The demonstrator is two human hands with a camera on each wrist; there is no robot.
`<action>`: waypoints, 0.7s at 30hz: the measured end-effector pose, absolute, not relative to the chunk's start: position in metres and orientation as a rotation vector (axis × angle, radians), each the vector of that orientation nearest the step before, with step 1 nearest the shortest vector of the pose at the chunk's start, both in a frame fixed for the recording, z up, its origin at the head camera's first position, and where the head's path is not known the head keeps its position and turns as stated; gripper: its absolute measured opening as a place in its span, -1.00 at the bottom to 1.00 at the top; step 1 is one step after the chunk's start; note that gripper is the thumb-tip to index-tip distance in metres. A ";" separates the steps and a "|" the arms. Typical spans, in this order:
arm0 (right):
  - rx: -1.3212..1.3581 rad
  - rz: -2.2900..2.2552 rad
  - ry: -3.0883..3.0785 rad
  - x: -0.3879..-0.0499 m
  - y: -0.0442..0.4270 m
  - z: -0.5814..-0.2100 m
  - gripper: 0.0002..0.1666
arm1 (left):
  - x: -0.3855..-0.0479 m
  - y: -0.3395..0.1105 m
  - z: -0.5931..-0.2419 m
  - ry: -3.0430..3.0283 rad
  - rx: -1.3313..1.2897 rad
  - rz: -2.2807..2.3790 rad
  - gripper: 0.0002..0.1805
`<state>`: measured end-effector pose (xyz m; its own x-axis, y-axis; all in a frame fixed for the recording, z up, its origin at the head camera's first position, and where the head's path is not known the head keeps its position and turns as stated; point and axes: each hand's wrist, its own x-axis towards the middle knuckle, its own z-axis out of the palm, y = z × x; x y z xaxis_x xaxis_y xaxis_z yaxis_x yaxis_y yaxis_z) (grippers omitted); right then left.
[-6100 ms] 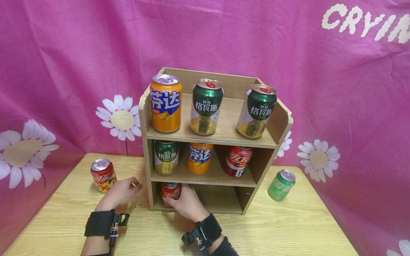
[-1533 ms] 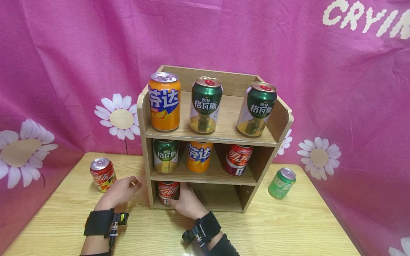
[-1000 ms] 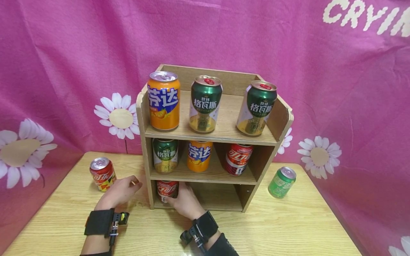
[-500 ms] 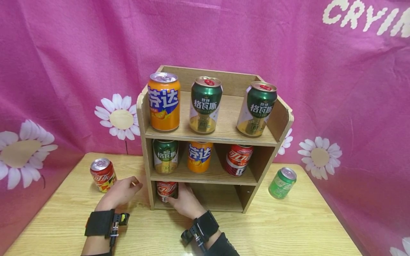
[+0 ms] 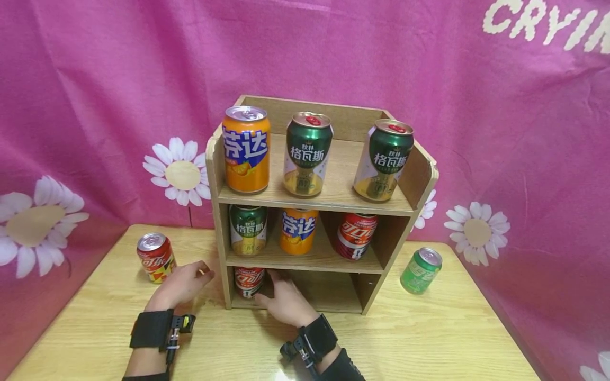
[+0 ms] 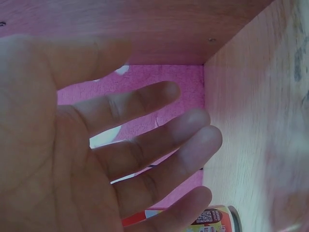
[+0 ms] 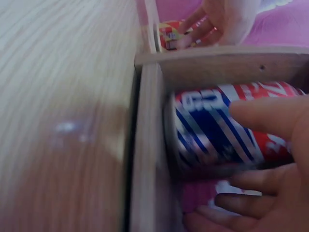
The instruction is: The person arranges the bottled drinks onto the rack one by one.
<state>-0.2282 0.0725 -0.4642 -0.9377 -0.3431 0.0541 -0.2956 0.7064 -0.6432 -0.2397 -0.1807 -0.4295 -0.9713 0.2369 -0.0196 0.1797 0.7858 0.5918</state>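
Note:
On the left of the shelf unit's bottom tier stands a red cola can [image 5: 249, 281], its blue-striped lower part showing in the right wrist view. My right hand [image 5: 288, 302] is just to the right of that can. In the right wrist view its thumb [image 7: 270, 116] passes in front of the can, and the other fingers lie apart from it, loosely bent. My left hand [image 5: 183, 286] hovers over the table left of the unit with relaxed, slightly spread fingers, holding nothing. A red and yellow cola can [image 5: 156, 256] stands behind it, partly hidden.
The wooden shelf unit [image 5: 312, 202] bears an orange soda can [image 5: 246, 151] and two green-gold cans [image 5: 307, 156] on top. Its middle tier holds a green-gold can, an orange can and a red can [image 5: 356, 236]. A light green can [image 5: 421, 271] stands right on the table.
The red cola can on the bottom tier has been turned and set square, its label facing front. My right hand has just loosened and shifted right from it. The left hand stays put.

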 end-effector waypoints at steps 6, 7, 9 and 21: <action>-0.633 -0.898 2.815 -0.223 0.102 -0.455 -0.31 | -0.236 -0.179 -0.430 2.868 0.320 0.978 -0.70; -0.654 -0.879 2.807 -0.222 0.108 -0.454 -0.33 | -0.235 -0.179 -0.431 2.866 0.309 0.989 -0.70; -0.710 -0.851 2.799 -0.218 0.121 -0.452 -0.39 | -0.234 -0.177 -0.432 2.869 0.299 1.017 -0.69; -0.959 -0.825 2.769 -0.182 0.179 -0.453 -0.62 | -0.240 -0.165 -0.441 3.097 0.366 1.129 -0.71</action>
<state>-0.1824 0.1788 -0.4528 -0.7974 -0.5979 0.0822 -0.5454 0.6556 -0.5223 -0.2404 -0.1647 -0.4411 -0.9606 0.1455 0.2367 0.2637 0.7459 0.6116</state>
